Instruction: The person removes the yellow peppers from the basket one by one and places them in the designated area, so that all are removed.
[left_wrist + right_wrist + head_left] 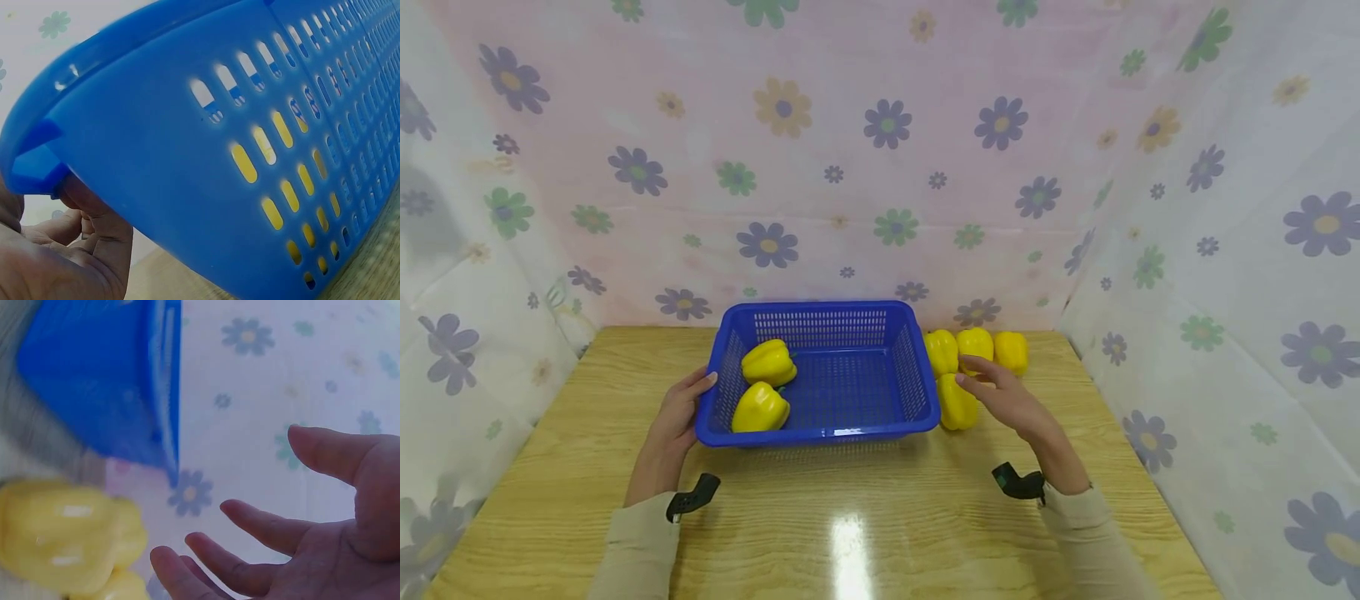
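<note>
While my beige sleeves, left (pixel 638 537) and right (pixel 1093 537), come in at the bottom, a black device sits at each wrist, one on the left (pixel 692 497), one on the right (pixel 1018 482). Below them is the wood-grain table (pixel 775 517), with a bright glare patch (pixel 850 550) near the front.

Left hand (pixel 676 415): grips the blue basket (pixel 880 430) at its left end, thumb up at the rim, fingers curled under it per the left wrist view. Basket is plastic, slotted walls, on the table in front of me.

Right hand (pixel 1011 407): fingers spread and slightly bent, thumb apart, nothing held. It's over the loose peppers just right of the basket; head view overlaps them, right wrist view shows a gap between fingertips and peppers.

Yellow peppers, six visible. Inside the basket, both at the left end: front pepper (pixel 760 408), rear pepper (pixel 767 362). Outside, right of the basket: one nearer pepper (pixel 957 406), partly behind my fingers, then a back row of three: left one (pixel 940 351), middle one (pixel 976 342), right one (pixel 1012 353).

Beyond the table, a pinkish flower-print backdrop (pixel 835 196); whitish flower-print sheets on the left (pixel 493 275) and right (pixel 1247 275).
</note>
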### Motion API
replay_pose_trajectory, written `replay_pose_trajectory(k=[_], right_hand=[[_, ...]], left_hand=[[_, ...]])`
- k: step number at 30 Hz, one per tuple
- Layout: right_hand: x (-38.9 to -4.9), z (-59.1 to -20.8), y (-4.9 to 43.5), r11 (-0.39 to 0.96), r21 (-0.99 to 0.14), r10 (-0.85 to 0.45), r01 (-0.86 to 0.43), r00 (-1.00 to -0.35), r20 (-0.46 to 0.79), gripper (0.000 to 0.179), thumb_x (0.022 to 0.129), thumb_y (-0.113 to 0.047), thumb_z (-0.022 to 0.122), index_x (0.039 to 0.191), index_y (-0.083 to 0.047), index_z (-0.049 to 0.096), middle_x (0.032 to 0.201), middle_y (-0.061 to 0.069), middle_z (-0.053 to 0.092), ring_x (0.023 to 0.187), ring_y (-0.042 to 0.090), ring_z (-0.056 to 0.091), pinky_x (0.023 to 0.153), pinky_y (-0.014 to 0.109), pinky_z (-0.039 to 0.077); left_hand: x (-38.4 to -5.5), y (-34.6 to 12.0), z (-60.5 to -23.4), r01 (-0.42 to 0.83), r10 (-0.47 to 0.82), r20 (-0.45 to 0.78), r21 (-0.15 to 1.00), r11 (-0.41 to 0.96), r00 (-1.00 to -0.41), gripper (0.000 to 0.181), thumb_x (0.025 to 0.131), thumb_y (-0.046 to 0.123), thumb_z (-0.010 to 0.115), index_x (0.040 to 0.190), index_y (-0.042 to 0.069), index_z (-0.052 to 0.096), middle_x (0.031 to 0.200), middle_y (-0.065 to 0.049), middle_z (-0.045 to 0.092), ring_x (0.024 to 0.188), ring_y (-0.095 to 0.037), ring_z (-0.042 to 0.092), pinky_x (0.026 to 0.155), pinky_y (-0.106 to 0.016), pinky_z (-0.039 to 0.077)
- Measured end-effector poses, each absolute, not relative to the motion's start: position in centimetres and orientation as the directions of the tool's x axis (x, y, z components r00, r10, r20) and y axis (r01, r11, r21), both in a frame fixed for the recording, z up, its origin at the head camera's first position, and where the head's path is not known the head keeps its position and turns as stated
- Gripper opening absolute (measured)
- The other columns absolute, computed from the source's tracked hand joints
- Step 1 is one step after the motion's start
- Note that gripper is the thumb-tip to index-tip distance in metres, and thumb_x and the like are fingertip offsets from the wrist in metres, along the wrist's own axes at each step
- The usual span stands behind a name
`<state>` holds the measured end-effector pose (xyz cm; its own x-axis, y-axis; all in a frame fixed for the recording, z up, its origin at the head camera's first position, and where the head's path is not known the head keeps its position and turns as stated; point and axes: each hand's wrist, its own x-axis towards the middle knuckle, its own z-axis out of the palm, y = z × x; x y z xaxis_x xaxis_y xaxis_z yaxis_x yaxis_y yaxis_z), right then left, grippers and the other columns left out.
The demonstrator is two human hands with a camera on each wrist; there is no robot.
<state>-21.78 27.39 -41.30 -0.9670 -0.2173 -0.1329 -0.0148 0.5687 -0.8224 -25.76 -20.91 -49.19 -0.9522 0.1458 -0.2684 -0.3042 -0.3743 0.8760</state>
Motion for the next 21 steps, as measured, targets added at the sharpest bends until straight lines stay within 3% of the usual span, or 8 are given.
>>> replay_pose_trajectory(k=[5,10,21], right_hand=[[-21.4,-41.0,24.7,0.408,-0.906,-0.342,-0.108,-0.939,-0.042,0.054,0.109,-0.031,0.048,0.155,-0.004,0.039,0.159,0.023,0.035,0.143,0.045,0.036,0.116,0.063,0.032],[-21.7,-41.3,21.5,0.225,-0.960,-0.493,-0.167,-0.869,0.036,0.046,0.110,-0.026,0.046,0.148,0.000,0.047,0.157,0.021,0.039,0.145,0.041,0.037,0.113,0.053,0.041],[-25.3,-39.2,16.5,0.204,-0.917,-0.613,-0.342,-0.775,0.152,0.032,0.110,-0.018,0.046,0.131,-0.001,0.063,0.134,0.016,0.064,0.129,0.033,0.057,0.109,0.046,0.048]], left_hand=[[-25.8,-20.9,-49.1,-0.305,0.153,-0.265,0.868,-0.392,-0.952,0.072,0.108,0.024,0.050,0.163,0.003,0.008,0.107,0.017,0.068,0.103,0.000,0.064,0.090,-0.018,0.054],[-25.8,-20.9,-49.2,-0.303,0.144,-0.268,0.876,-0.376,-0.953,0.072,0.108,0.026,0.050,0.163,0.005,0.009,0.109,0.017,0.067,0.105,0.000,0.063,0.091,-0.018,0.054],[-25.9,-21.0,-49.4,-0.319,0.156,-0.280,0.874,-0.366,-0.947,0.071,0.109,0.027,0.048,0.164,0.006,0.009,0.110,0.019,0.065,0.106,0.000,0.061,0.092,-0.017,0.053]])
